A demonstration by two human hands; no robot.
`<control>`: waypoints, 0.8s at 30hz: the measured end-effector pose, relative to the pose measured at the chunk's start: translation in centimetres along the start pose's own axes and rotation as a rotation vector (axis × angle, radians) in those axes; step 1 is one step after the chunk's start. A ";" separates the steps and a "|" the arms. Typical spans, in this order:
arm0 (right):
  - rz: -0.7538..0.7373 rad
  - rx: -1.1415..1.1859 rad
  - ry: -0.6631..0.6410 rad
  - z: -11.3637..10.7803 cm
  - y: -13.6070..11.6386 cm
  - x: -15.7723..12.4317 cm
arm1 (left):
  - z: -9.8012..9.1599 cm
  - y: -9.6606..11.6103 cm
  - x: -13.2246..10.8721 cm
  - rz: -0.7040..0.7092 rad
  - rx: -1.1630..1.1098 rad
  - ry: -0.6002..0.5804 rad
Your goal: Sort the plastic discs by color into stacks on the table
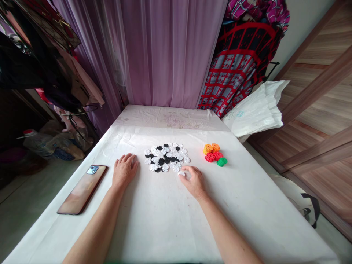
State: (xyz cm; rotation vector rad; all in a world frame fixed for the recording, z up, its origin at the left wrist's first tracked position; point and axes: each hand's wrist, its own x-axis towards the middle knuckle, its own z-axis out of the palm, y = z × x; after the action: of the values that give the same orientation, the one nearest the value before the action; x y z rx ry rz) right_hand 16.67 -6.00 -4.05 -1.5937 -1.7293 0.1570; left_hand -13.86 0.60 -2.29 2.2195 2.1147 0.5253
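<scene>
A pile of white and black notched snowflake discs [165,160] lies in the middle of the table. My right hand [194,179] is at the pile's near right edge, with a white snowflake disc [181,173] pinched between thumb and fingers. To the left of the pile, my left hand [125,168] rests palm down on the cloth, fingers stretched out and nothing in them. A cluster of orange, red and green snowflake discs [213,154] sits farther right, apart from both hands; some of its pieces look joined together.
A phone [82,190] lies face down at the table's left side. White cloth [165,227] covers the table. Beyond the right edge stands a white bag [255,110]; a purple curtain [170,55] hangs behind. Clothes [60,55] hang at the left.
</scene>
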 end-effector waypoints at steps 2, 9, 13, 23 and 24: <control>0.010 -0.036 0.008 0.2 -0.6 0.5 | -0.1 0.1 0.0 -0.007 0.004 -0.008; 0.055 -0.266 -0.031 1.6 -3.2 1.6 | -0.2 0.2 0.1 -0.023 0.001 -0.018; 0.060 -0.285 -0.032 2.0 -3.2 1.9 | -0.1 0.2 0.1 -0.011 -0.010 0.005; -0.016 -0.078 0.107 -0.5 -0.7 0.4 | 0.0 0.1 0.0 -0.005 -0.021 0.011; -0.023 -0.085 0.101 -0.8 -0.6 -0.1 | 0.0 0.1 0.0 -0.006 -0.020 0.011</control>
State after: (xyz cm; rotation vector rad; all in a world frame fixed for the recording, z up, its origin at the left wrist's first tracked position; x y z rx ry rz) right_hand 16.63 -6.48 -3.20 -1.6138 -1.6952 -0.0078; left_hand -13.78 0.56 -2.30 2.2046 2.1109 0.5564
